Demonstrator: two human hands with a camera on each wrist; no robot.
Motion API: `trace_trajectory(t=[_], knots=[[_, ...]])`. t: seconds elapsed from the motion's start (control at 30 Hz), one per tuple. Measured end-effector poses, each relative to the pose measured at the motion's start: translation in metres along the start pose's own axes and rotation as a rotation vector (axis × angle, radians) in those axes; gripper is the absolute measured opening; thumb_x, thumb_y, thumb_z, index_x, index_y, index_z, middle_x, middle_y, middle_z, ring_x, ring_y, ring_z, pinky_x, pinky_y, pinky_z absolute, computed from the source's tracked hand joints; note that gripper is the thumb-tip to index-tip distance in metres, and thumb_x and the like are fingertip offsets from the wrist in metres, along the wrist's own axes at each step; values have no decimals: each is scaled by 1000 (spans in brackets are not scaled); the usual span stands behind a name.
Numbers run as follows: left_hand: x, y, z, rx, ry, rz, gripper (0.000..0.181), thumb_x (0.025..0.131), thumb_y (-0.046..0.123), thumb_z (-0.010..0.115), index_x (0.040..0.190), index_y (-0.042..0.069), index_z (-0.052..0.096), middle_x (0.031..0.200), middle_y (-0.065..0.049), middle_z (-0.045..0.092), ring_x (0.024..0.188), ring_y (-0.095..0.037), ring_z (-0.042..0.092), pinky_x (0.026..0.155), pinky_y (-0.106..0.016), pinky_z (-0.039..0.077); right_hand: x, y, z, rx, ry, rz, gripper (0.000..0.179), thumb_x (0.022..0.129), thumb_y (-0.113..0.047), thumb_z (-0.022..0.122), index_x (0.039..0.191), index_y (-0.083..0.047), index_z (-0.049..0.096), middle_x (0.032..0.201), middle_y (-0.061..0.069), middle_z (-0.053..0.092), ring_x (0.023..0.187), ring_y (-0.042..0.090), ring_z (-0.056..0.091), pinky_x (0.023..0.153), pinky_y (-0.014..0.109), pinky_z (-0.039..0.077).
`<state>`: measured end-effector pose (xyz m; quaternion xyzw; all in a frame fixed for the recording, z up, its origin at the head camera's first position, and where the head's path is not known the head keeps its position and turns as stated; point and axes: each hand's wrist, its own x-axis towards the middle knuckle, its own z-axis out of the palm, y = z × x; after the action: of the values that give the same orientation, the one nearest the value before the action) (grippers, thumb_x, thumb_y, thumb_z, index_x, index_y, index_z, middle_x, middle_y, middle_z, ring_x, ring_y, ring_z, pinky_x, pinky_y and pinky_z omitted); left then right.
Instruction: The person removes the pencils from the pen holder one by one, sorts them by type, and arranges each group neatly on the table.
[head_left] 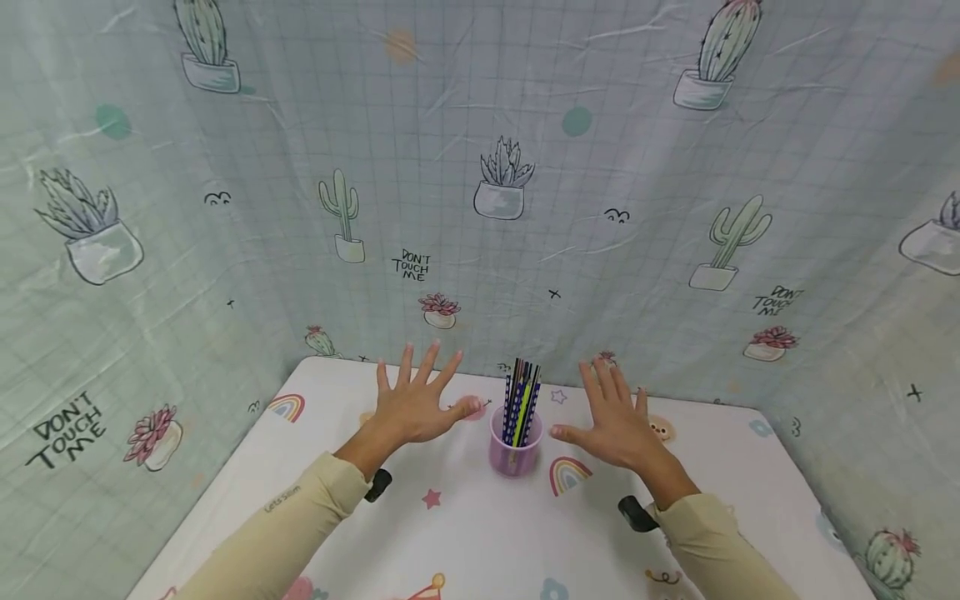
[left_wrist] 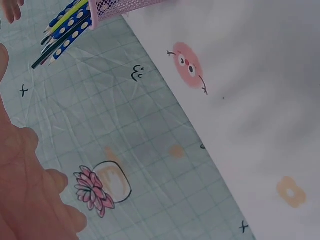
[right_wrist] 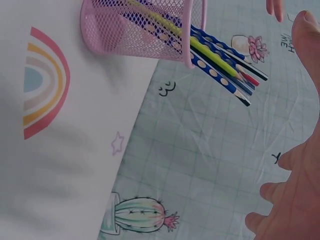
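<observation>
A pink mesh pencil cup (head_left: 514,457) stands upright on the white table, holding several pencils (head_left: 520,408). Some pencils are blue with white dots, one is yellow-green, and sharpened tips point up in the right wrist view, where the mesh cup (right_wrist: 135,30) shows closely. My left hand (head_left: 415,408) hovers left of the cup, its fingers spread and straight, touching nothing. On the cup's other side my right hand (head_left: 617,425) is held with fingers extended, thumb toward the cup and apart from it. Part of the left palm (left_wrist: 25,180) shows in the left wrist view.
The white table (head_left: 480,533) carries printed rainbows, stars and faces. A grey-green curtain (head_left: 450,108) with cactus prints hangs behind the table and along both sides. Dark wrist cameras sit under both wrists, with the right one (head_left: 637,513) showing most plainly.
</observation>
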<state>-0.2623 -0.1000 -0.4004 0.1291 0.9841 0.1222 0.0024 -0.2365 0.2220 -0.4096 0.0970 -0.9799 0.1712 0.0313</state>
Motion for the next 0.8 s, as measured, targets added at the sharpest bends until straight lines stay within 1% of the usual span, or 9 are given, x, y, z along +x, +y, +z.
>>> trace_trajectory(t=[0.27,0.4,0.53,0.7,0.8], knots=[[-1,2,8,-9,-23,-1,90,93,82,44,167,40,14,178,-3,3,163,-45,-8,122,-78,-4,0,5,11,-2,0,-6,121,83,-73,71,168,-10,13,175,21,8,160,52,7,116,85,1],[0,1,11,2,-14,2,90,93,83,43,166,40,16,178,-4,5,163,-45,-7,123,-78,-3,1,5,16,7,-4,-8,121,82,-72,72,168,-11,11,176,20,7,160,51,5,117,84,1],[1,0,16,5,-13,5,91,92,85,41,167,39,17,178,-5,5,162,-46,-7,123,-78,-2,1,5,22,14,-27,2,124,81,-72,73,168,-13,9,176,20,6,160,51,3,117,84,0],[4,1,21,-30,-13,6,92,91,85,43,166,39,17,178,-5,5,162,-46,-7,125,-76,-3,1,5,27,32,-47,11,125,81,-71,75,169,-13,8,176,20,6,161,50,2,117,84,-1],[4,0,24,-47,-16,6,92,91,84,44,167,39,17,178,-6,5,162,-46,-7,125,-75,-2,2,5,31,49,-48,6,125,80,-69,77,168,-11,9,176,20,7,161,50,2,117,84,-1]])
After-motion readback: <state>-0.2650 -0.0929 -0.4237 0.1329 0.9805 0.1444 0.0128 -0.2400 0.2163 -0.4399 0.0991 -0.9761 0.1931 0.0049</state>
